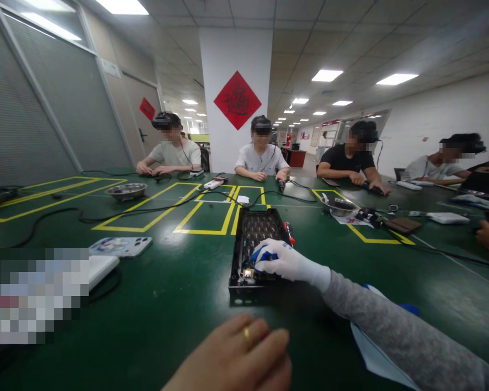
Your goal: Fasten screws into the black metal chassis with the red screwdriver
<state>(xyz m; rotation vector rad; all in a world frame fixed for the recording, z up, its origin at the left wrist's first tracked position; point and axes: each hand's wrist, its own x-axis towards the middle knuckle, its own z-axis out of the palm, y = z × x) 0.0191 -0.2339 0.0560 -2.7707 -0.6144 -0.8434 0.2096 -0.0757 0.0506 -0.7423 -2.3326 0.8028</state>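
Note:
My right hand (283, 260) wears a white glove with blue on the finger side. Its fingers are bent together over the near half of a shallow black case (233, 277), whose floor carries rows of small dark cells. What the fingertips hold, if anything, is hidden. A small gold-coloured part (248, 273) sits in the case just left of the fingers. Against the case's right side lies a red-and-black tool (289, 233). My left hand (244, 353) is bare, with a ring, and hangs curled in front of the case, slightly blurred; its palm is hidden.
A phone (120, 246) and a white box (101, 271) lie left. Metal bowls (127, 191) stand farther back. Black cables (179, 203) cross the green table (167, 304). A white-and-blue cloth item (375, 347) lies under my right forearm. Several people (263, 157) sit opposite.

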